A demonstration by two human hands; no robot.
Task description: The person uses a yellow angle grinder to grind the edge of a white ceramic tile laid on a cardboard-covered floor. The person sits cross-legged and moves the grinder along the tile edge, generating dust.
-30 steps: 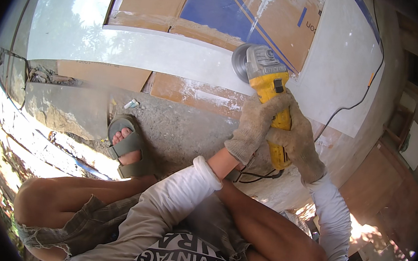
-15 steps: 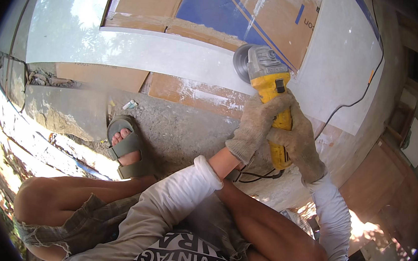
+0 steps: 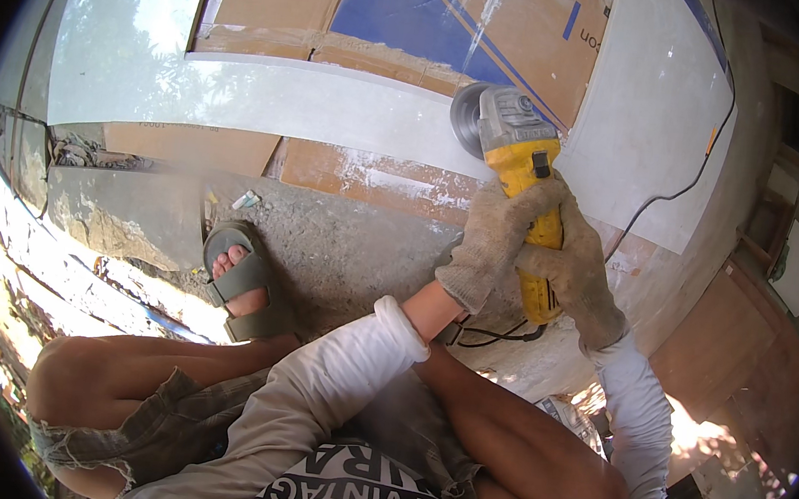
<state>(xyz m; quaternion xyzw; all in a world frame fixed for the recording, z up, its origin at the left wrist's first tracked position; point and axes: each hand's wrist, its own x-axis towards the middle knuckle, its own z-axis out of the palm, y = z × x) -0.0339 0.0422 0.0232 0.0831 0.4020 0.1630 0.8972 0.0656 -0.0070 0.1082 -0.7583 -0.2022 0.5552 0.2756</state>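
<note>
Both hands closed on one tool. My left hand (image 3: 501, 235), in a dusty beige knit glove, is wrapping around the yellow body of the angle grinder (image 3: 519, 170), just behind its dark switch (image 3: 541, 165). My right hand (image 3: 580, 277), gloved likewise, is gripping the same body from the right, nearer the tail.

Tool position: the grinder is lying lengthwise in front of me, its grey head (image 3: 516, 115) pointing away and slightly left, its tail pointing back toward me. A black power cord (image 3: 536, 335) is leaving the tail. The disc (image 3: 467, 122) is sitting at the left of the head, showing its face at a slant. It is overlapping the white sheet (image 3: 652, 129) in view, near the lower edge of the blue-and-brown cardboard (image 3: 553, 68); contact: I am not able to tell.

Surroundings: the white sheet is bordering the cardboard on the left, right and near sides. A white-smeared brown cardboard strip (image 3: 368, 175) is lying along its near edge, with rough concrete (image 3: 349, 231) showing closer to me. A second length of black cable (image 3: 655, 203), bearing an orange section (image 3: 711, 144), is curving over the sheet's right part. My left foot is resting on the concrete in an olive sandal (image 3: 243, 279). My bent knees are spreading to either side, below the forearms.
</note>
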